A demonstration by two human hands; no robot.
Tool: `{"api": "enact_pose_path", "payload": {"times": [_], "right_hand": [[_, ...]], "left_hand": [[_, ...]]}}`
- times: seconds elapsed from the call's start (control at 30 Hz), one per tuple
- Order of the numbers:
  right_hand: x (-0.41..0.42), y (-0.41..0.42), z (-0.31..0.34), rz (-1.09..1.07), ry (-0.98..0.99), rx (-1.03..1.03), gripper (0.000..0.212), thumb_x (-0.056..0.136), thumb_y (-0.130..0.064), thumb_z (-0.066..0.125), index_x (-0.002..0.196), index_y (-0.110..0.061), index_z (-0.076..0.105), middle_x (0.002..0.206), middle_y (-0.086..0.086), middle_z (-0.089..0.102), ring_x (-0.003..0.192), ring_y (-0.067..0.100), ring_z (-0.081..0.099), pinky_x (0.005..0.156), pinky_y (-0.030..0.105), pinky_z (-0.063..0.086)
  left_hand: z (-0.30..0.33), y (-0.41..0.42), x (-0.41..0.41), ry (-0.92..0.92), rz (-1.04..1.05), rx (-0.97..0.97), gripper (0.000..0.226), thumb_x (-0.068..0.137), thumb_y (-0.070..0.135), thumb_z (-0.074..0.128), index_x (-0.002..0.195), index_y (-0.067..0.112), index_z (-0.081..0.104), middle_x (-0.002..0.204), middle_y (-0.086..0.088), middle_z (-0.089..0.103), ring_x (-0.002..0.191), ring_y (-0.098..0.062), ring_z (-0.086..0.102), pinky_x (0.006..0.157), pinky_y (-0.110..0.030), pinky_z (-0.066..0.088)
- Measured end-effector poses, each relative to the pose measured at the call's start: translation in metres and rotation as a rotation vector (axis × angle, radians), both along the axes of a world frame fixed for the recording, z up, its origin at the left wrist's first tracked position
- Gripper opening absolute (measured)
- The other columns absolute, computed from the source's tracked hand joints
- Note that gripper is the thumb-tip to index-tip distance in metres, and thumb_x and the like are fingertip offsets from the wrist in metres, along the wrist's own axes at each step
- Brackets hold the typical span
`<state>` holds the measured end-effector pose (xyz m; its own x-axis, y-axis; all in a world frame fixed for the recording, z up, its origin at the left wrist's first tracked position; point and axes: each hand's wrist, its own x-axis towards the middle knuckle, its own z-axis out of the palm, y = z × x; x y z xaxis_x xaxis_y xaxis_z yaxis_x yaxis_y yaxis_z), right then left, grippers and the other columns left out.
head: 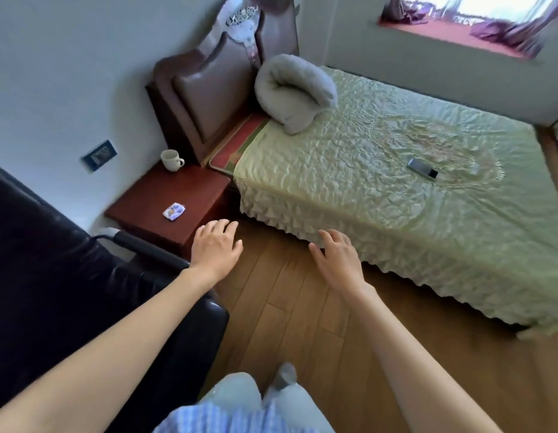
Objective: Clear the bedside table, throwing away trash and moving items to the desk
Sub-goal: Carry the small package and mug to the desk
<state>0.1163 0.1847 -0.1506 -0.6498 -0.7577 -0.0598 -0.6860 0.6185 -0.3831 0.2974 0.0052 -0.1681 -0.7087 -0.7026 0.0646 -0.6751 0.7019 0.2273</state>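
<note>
Now two empty, spread hands, left hand (216, 245), right hand (335, 260), one mug (171, 160), one wrapper (174, 211), bedside table (152, 207)

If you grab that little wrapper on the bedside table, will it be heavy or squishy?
The wrapper is small and crinkled, so it is probably very light and would likely crumple when pinched. It lies flat on the table, so a push should slide it, not roll it.

Print on small wrapper (174, 211) too small to read. Mug (171, 160) interior hidden. Bench (165, 198) front concealed behind dark chair (68, 276). Window (477, 14) cut off by top edge.
</note>
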Motion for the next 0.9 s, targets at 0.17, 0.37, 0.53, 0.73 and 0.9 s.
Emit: {"api": "enact_pose_path", "payload": {"times": [0.17, 0.37, 0.53, 0.73, 0.9], "right_hand": [[-0.055, -0.057, -0.007, 0.132, 0.014, 0.062, 0.049, 0.098, -0.041, 0.038, 0.138, -0.014, 0.040, 0.142, 0.006, 0.043, 0.138, 0.025, 0.028, 0.112, 0.041, 0.028], [-0.099, -0.138, -0.024, 0.273, 0.006, 0.105, 0.050, 0.098, -0.042, 0.038, 0.140, -0.014, 0.039, 0.143, 0.007, 0.042, 0.138, 0.025, 0.027, 0.112, 0.043, 0.028], [-0.133, -0.239, -0.027, 0.383, 0.026, 0.128, 0.049, 0.097, -0.042, 0.038, 0.138, -0.014, 0.040, 0.143, 0.009, 0.042, 0.137, 0.026, 0.030, 0.111, 0.041, 0.030], [-0.153, -0.366, -0.018, 0.521, 0.091, 0.108, 0.047, 0.097, -0.036, 0.042, 0.139, -0.016, 0.039, 0.141, 0.007, 0.042, 0.133, 0.026, 0.034, 0.106, 0.040, 0.032], [-0.166, -0.441, -0.032, 0.597, 0.084, 0.124, 0.045, 0.097, -0.037, 0.040, 0.137, -0.015, 0.042, 0.140, 0.007, 0.044, 0.133, 0.025, 0.034, 0.105, 0.039, 0.031]], "left_hand": [[-0.007, -0.031, -0.038, -0.045, 0.102, 0.029, 0.046, 0.091, 0.031, 0.052, 0.132, 0.011, 0.051, 0.133, -0.010, 0.054, 0.126, -0.029, 0.046, 0.106, -0.043, 0.035], [-0.025, -0.088, -0.066, -0.089, 0.196, 0.065, 0.047, 0.093, 0.034, 0.050, 0.134, 0.012, 0.048, 0.135, -0.010, 0.053, 0.127, -0.028, 0.045, 0.105, -0.042, 0.037], [-0.028, -0.177, -0.090, -0.049, 0.286, 0.033, 0.046, 0.091, 0.031, 0.053, 0.132, 0.009, 0.051, 0.131, -0.013, 0.056, 0.123, -0.030, 0.050, 0.102, -0.043, 0.040], [-0.034, -0.267, -0.106, -0.050, 0.366, 0.043, 0.045, 0.091, 0.030, 0.054, 0.131, 0.008, 0.052, 0.128, -0.014, 0.058, 0.120, -0.031, 0.052, 0.100, -0.045, 0.042], [-0.041, -0.316, -0.107, -0.077, 0.466, 0.056, 0.046, 0.092, 0.030, 0.053, 0.132, 0.008, 0.050, 0.130, -0.014, 0.056, 0.121, -0.029, 0.051, 0.100, -0.044, 0.041]]}}
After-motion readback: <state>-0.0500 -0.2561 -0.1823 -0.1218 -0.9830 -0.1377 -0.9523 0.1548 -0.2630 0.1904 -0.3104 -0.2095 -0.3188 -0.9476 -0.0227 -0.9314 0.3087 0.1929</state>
